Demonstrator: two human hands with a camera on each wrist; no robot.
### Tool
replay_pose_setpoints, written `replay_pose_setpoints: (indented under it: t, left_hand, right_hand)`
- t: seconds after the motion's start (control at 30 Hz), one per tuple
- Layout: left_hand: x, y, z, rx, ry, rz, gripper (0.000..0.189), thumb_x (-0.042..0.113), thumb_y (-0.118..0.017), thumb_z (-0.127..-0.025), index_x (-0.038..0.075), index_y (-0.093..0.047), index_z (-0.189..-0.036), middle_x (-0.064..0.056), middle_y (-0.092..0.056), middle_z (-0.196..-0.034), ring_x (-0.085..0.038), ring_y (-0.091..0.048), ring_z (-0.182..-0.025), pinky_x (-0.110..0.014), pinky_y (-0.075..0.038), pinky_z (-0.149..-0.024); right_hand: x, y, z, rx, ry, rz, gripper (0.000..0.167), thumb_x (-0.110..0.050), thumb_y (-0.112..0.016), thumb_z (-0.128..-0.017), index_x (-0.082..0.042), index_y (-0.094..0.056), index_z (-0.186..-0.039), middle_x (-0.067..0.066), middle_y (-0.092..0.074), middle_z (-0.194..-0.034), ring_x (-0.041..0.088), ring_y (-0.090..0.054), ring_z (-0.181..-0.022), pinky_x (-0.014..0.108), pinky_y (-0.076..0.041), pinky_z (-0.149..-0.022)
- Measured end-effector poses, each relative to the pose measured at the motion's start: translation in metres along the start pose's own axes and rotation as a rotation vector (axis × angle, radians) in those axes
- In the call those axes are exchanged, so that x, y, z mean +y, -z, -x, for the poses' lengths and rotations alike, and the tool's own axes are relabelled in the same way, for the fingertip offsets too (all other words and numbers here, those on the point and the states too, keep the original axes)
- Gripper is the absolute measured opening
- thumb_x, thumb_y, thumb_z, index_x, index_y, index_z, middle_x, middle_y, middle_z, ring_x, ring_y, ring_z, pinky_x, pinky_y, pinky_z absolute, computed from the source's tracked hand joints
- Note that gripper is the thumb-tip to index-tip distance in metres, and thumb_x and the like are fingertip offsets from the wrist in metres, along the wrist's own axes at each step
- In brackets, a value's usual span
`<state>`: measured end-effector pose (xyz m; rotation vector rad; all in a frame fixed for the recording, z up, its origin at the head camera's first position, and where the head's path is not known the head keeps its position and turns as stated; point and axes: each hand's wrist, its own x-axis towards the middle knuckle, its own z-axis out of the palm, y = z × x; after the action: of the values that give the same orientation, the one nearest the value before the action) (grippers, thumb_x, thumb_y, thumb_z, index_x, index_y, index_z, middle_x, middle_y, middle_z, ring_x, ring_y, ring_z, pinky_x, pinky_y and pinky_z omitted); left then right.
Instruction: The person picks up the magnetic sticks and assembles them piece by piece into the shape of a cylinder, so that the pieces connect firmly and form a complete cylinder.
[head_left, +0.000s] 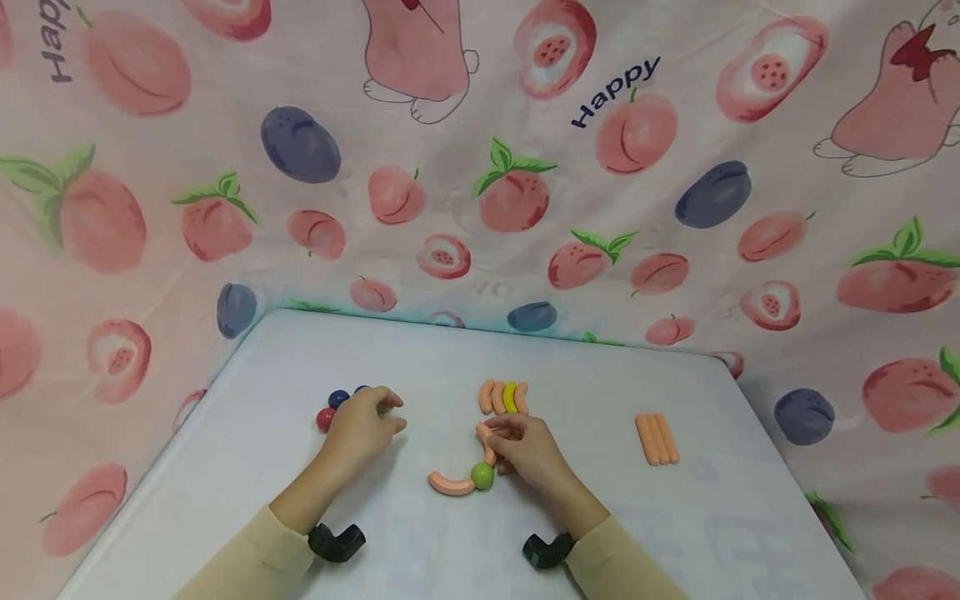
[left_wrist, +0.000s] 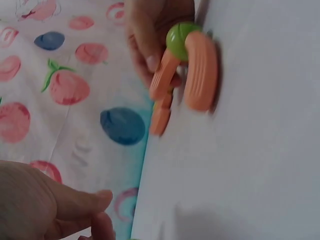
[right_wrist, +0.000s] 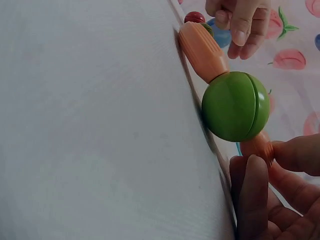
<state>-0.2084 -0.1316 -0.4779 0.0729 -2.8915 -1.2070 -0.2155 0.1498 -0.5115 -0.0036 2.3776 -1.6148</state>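
On the white table, a green ball (head_left: 482,476) joins two orange curved rods. One curved rod (head_left: 450,484) stretches left from the ball; the other (head_left: 489,450) runs up from it, away from the person. My right hand (head_left: 528,450) pinches this second rod between thumb and fingers, as the right wrist view also shows (right_wrist: 257,149). Over a cluster of balls at the left hovers my left hand (head_left: 356,429), fingers loosely bent, with nothing visible in its grasp. A red ball (head_left: 325,419) and a blue ball (head_left: 339,399) show beside it; the hand hides part of the cluster.
Beyond the right hand lie several curved rods (head_left: 498,397) in a row, one of them yellow (head_left: 511,397). Three straight orange rods (head_left: 657,439) lie side by side at the right. A fruit-patterned cloth (head_left: 465,192) rises behind the table (head_left: 585,533).
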Motion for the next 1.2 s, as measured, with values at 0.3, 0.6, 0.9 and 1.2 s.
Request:
replay_pose_setpoints:
  t: [0.3, 0.6, 0.9, 1.2]
  left_hand:
    - [-0.008, 0.010, -0.017, 0.023, -0.024, -0.110, 0.040, 0.011, -0.081, -0.092, 0.005, -0.073, -0.131, -0.022, -0.071, -0.129, -0.034, -0.069, -0.111, -0.050, -0.060, -0.091]
    - [-0.005, -0.001, -0.022, -0.042, -0.041, -0.193, 0.024, 0.009, -0.074, -0.096, 0.006, -0.077, -0.120, -0.016, -0.077, -0.122, -0.035, -0.069, -0.118, -0.056, -0.057, -0.104]
    - [0.009, -0.011, -0.013, -0.071, -0.085, -0.166, 0.022, 0.013, -0.080, -0.095, 0.011, -0.078, -0.117, -0.009, -0.078, -0.120, -0.026, -0.071, -0.108, -0.051, -0.060, -0.097]
    - [0.022, -0.036, -0.009, -0.204, -0.163, 0.034, 0.019, 0.019, -0.082, -0.096, 0.017, -0.080, -0.114, 0.001, -0.079, -0.118, -0.026, -0.070, -0.123, -0.053, -0.055, -0.108]
  right_hand:
    - [0.002, 0.001, -0.002, -0.011, -0.005, -0.012, 0.029, -0.018, -0.077, -0.100, -0.009, -0.075, -0.127, 0.008, -0.071, -0.098, 0.013, -0.060, -0.063, 0.022, -0.057, -0.058]
    - [0.005, 0.001, -0.004, -0.017, 0.006, -0.024, 0.026, -0.016, -0.078, -0.099, -0.006, -0.075, -0.122, 0.008, -0.072, -0.094, 0.013, -0.060, -0.062, 0.023, -0.057, -0.058]
    - [0.005, 0.001, -0.003, -0.039, 0.031, -0.020, 0.024, -0.012, -0.076, -0.099, -0.004, -0.075, -0.122, 0.008, -0.074, -0.095, 0.012, -0.061, -0.064, 0.022, -0.056, -0.059]
    - [0.002, 0.002, -0.003, -0.038, 0.013, -0.005, 0.022, -0.014, -0.076, -0.100, -0.009, -0.077, -0.122, 0.006, -0.078, -0.103, 0.011, -0.061, -0.068, 0.023, -0.055, -0.061]
